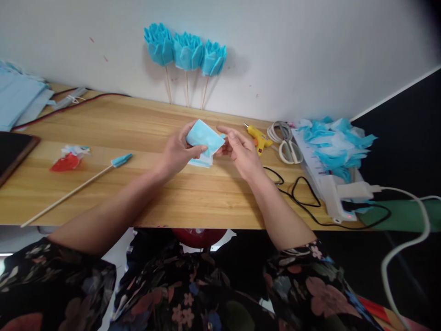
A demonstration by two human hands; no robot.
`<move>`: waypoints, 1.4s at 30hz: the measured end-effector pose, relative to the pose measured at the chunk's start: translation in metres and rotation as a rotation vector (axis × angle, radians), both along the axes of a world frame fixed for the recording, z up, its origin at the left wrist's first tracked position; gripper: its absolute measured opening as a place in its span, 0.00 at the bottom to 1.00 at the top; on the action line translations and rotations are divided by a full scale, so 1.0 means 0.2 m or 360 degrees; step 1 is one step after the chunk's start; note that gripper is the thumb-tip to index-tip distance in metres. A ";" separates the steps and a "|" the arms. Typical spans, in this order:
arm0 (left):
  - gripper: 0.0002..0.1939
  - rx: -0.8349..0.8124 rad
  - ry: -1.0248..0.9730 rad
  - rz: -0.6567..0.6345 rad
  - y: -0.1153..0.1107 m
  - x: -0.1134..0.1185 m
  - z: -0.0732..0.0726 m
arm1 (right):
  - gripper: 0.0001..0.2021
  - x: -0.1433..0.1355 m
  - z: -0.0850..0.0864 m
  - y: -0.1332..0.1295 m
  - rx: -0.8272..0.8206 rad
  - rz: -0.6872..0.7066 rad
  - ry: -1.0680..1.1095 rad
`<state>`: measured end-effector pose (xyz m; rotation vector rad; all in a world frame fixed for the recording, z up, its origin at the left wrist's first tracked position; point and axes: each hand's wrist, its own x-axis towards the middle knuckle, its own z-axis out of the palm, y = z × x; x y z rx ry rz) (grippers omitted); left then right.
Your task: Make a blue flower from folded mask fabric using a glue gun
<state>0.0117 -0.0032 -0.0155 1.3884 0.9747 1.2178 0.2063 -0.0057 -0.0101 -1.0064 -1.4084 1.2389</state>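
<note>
My left hand (179, 149) holds folded light-blue fabric pieces (203, 137) over the middle of the table, thumb on top and fingers behind. A paler layer shows beneath them. At their right corner, my right hand (241, 149) has its thumb and fingers closed around a small blue tip (223, 136); its other fingers are partly hidden. To the left, a wooden stick with a blue wrapped end (121, 160) lies on the tabletop. Three blue fabric flowers (188, 50) on sticks lean against the wall behind my hands.
A yellow glue gun (257, 138) and white-handled scissors (290, 151) lie right of my hands. Blue scraps (336, 140) fill a box at the right, near a power strip (336, 202) and cables. Blue sheets (20, 99) and a red-and-white packet (69, 159) are left.
</note>
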 end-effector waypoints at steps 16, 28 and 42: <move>0.32 0.0015 -0.0035 0.0138 -0.02 0.02 0.03 | 0.19 -0.03 -0.01 -0.01 -0.0204 0.0077 0.0014; 0.23 0.0036 -0.0023 -0.0027 -0.02 0.00 0.02 | 0.17 -0.02 0.00 0.00 -0.0126 -0.0049 -0.0011; 0.19 0.0197 0.0417 -0.0035 0.00 -0.06 0.07 | 0.13 -0.04 0.02 -0.05 0.0310 0.0185 -0.0828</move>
